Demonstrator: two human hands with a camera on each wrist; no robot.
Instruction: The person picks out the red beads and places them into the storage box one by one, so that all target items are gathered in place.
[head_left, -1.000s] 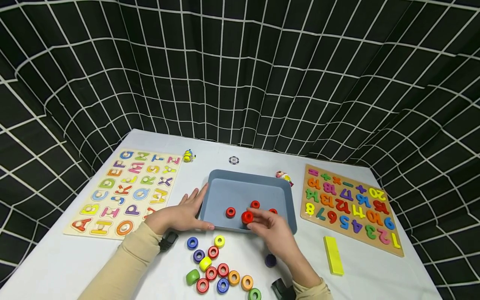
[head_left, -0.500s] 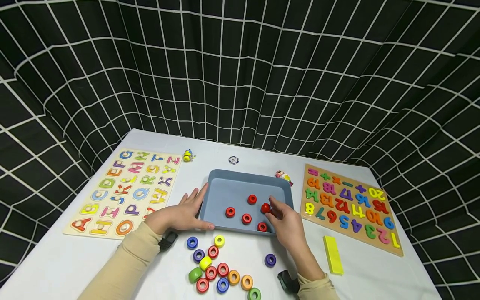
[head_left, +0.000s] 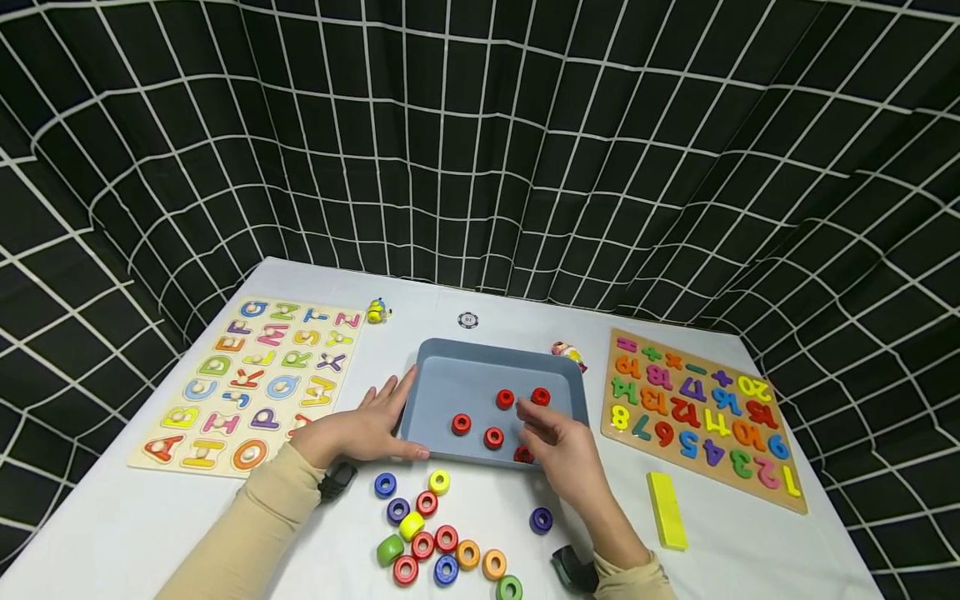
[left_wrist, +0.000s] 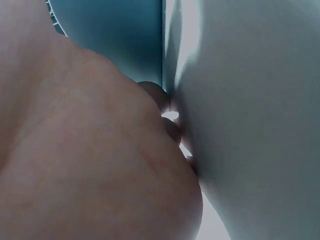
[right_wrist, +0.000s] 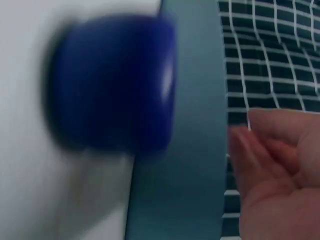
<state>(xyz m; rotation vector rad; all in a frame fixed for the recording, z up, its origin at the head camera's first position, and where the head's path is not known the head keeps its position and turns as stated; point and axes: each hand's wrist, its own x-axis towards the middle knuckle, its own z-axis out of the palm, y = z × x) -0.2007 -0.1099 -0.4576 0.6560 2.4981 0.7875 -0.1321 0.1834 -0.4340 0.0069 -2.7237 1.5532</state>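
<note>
In the head view, my left hand (head_left: 372, 427) rests along the left side of a blue-grey tray (head_left: 480, 360), fingers spread and thumb at the near rim. Several red ring-shaped beads lie inside the tray, among them a left bead (head_left: 461, 424), a middle bead (head_left: 493, 437) and a far-right bead (head_left: 540, 397). My right hand (head_left: 566, 450) hovers over the tray's right part, between the far-right bead and a near-edge bead (head_left: 523, 455) that it partly covers. Nothing shows between its fingers. In the right wrist view, a dark blue bead (right_wrist: 115, 82) looms large and blurred outside the tray.
Loose beads in several colours lie before the tray, including a green bead (head_left: 390, 550) and a purple bead (head_left: 541, 521). A letter board (head_left: 247, 387) stands left, a number board (head_left: 701, 417) right, beside a yellow block (head_left: 667, 511). Behind are a bee figure (head_left: 377, 312) and a chip (head_left: 467, 320).
The right hand carried a red bead rightward in the tray, then moved another bead farther back and let it go. The left hand has stayed put.
</note>
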